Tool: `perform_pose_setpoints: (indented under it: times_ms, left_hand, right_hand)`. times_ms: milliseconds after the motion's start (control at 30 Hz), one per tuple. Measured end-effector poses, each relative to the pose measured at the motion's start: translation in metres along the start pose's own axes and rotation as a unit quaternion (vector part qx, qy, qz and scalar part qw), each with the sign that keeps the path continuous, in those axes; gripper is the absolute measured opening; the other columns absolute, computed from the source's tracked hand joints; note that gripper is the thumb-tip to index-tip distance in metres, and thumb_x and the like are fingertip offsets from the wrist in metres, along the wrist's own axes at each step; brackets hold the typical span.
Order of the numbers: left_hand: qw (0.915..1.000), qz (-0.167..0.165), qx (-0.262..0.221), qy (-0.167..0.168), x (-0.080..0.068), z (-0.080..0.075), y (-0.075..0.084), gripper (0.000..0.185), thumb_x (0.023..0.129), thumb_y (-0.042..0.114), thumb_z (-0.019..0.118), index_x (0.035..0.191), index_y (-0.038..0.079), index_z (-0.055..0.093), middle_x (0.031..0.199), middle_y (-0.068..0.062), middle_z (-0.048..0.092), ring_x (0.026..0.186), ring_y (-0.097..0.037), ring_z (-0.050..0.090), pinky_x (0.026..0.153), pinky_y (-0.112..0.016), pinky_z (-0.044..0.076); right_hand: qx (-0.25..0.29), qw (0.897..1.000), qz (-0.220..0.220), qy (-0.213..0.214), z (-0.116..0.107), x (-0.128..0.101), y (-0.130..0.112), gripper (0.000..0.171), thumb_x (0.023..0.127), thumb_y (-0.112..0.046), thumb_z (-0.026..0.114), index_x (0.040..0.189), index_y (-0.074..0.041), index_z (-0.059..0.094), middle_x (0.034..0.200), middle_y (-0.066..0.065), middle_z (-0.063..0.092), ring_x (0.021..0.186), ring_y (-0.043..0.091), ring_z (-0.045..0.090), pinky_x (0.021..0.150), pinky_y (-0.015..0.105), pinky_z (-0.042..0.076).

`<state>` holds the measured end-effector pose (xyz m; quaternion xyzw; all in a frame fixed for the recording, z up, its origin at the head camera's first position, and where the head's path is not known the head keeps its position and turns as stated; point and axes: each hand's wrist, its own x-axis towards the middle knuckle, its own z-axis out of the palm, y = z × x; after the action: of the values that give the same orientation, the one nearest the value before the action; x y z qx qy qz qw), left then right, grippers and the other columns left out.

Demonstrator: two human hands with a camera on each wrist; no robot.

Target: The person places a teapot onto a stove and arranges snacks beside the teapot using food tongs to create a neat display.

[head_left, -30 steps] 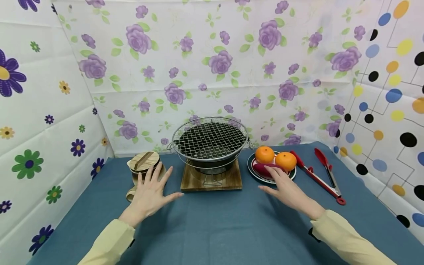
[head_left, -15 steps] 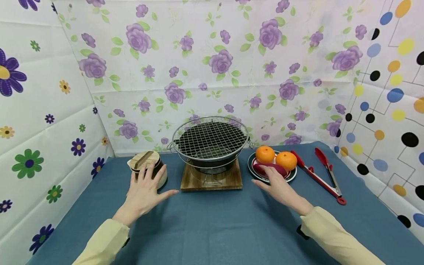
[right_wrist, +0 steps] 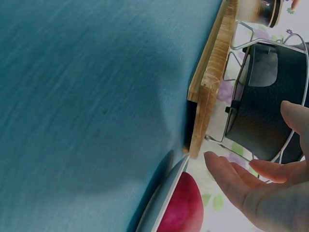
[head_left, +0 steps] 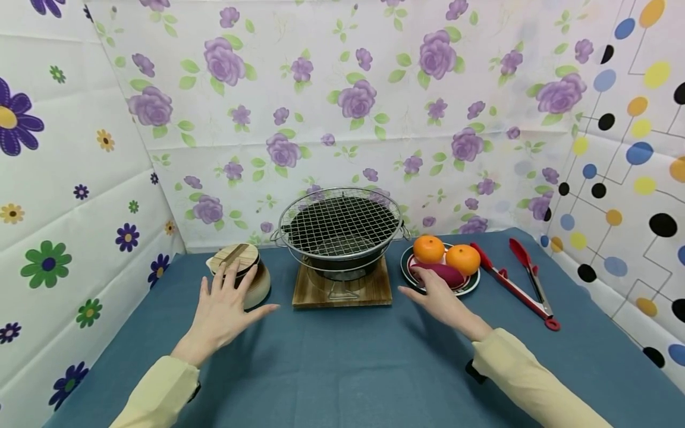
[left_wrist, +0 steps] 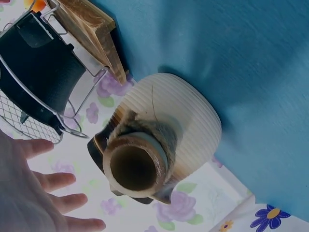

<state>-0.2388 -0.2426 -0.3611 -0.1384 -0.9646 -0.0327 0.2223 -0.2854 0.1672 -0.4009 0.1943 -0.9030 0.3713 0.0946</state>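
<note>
Overhead, blue tablecloth (head_left: 342, 362), floral backdrop (head_left: 332, 101); left hand (head_left: 222, 312), right hand (head_left: 440, 300) fingers spread, empty.

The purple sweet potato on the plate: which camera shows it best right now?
The head view: the purple sweet potato lies on the plate in front of two oranges, with the right hand at its near end. The right wrist view catches only one end of it. The left wrist view misses it.

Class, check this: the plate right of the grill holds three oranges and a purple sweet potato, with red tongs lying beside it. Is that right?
Not quite. The plate holds two oranges, not three, as the head view shows. The sweet potato, grill and tongs are as stated.
</note>
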Motion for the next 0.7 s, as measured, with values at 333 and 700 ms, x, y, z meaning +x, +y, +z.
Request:
perform_pose_setpoints:
  times_ms: [333, 700]
  left_hand:
    - [1.0000, 0.001, 0.008, 0.004, -0.002, 0.000, -0.005, 0.092, 0.072, 0.076, 0.045, 0.136, 0.011, 0.040, 0.139, -0.024, 0.025, 0.121, -0.045, 0.023, 0.090, -0.066, 0.015]
    - [0.9993, -0.017, 0.012, 0.031, -0.007, -0.002, -0.011, 0.089, 0.073, 0.072, 0.051, 0.129, 0.003, 0.046, 0.128, -0.028, 0.033, 0.116, -0.046, 0.029, 0.086, -0.065, 0.025]
  right_hand:
    - [0.011, 1.000, 0.017, -0.015, 0.012, 0.013, -0.001, 0.059, 0.087, -0.035, 0.061, 0.125, 0.006, 0.045, 0.121, 0.023, 0.049, 0.092, 0.031, 0.056, 0.080, 0.042, 0.046]
    - [0.063, 0.990, 0.105, -0.064, 0.022, 0.024, -0.003, 0.063, 0.086, -0.036, 0.062, 0.127, 0.008, 0.041, 0.101, 0.017, 0.055, 0.061, 0.024, 0.060, 0.059, 0.031, 0.050]
